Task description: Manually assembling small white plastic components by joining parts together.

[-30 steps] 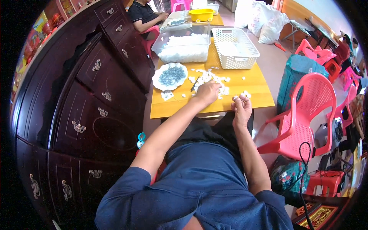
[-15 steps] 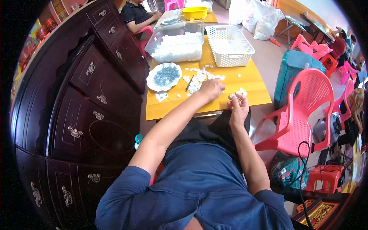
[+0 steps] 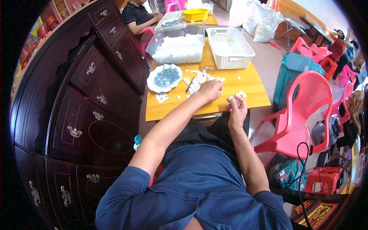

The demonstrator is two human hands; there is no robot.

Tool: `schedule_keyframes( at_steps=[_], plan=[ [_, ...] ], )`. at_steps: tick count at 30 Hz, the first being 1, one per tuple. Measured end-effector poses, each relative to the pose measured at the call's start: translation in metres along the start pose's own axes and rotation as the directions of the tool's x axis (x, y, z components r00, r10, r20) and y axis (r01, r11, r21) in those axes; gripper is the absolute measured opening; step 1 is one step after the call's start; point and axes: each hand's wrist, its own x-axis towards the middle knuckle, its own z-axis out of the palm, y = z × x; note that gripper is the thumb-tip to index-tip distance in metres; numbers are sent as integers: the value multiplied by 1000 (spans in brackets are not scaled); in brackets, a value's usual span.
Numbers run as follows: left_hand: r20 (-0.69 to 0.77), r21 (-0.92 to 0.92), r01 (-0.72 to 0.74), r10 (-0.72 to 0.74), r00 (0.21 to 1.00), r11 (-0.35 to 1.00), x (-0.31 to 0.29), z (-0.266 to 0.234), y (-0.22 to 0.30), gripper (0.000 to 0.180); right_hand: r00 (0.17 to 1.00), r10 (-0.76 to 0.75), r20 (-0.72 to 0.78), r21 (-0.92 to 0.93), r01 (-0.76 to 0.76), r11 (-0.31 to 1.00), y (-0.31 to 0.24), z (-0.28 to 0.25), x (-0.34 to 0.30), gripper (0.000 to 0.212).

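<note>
My left hand (image 3: 210, 91) is over the near edge of a pile of small white plastic pieces (image 3: 198, 81), its fingers bent together at the tips. What they grip, if anything, is too small to make out. To its right, my right hand (image 3: 238, 109) is closed, palm partly up, with a small white plastic piece (image 3: 230, 99) between thumb and fingers. More white pieces (image 3: 241, 94) lie just beyond its fingertips. A thin dark tool (image 3: 189, 86) rests at the left side of the pile. Left of that stands a scalloped white dish (image 3: 152, 85) of small grey translucent parts (image 3: 166, 77).
Behind the pile, a clear bin (image 3: 152, 53) of white parts and a white perforated basket (image 3: 234, 63) stand on the yellow table (image 3: 253, 88). A dark cabinet (image 3: 103, 84) borders the left; a pink chair (image 3: 310, 99) is right. Another person (image 3: 140, 17) sits beyond.
My left hand has drawn slightly left, and its fingertips have moved a little away from my right hand. My right hand keeps its small white piece, with slight finger movement.
</note>
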Motion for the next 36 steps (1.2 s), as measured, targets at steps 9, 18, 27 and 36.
schedule_keyframes(
  at_steps=[9, 18, 27, 36],
  plan=[
    [-237, -310, 54, -132, 963, 949, -19, -24, -5, 16, 999, 19, 46, -53, -17, 998, 1, 2, -1, 23],
    [22, -904, 151, -308, 951, 400, -102, -17, -7, 17, 960, 63, 274, -185, -11, 983, 13, 8, -14, 16],
    [-41, -929, 70, -291, 956, 362, -124, -26, -4, 17, 901, 165, 401, -304, -39, 952, 8, 17, -28, 14],
    [29, -936, 133, -303, 953, 327, -126, -18, -8, 15, 921, 159, 355, -241, -74, 968, 8, 13, -24, 14]
  ],
)
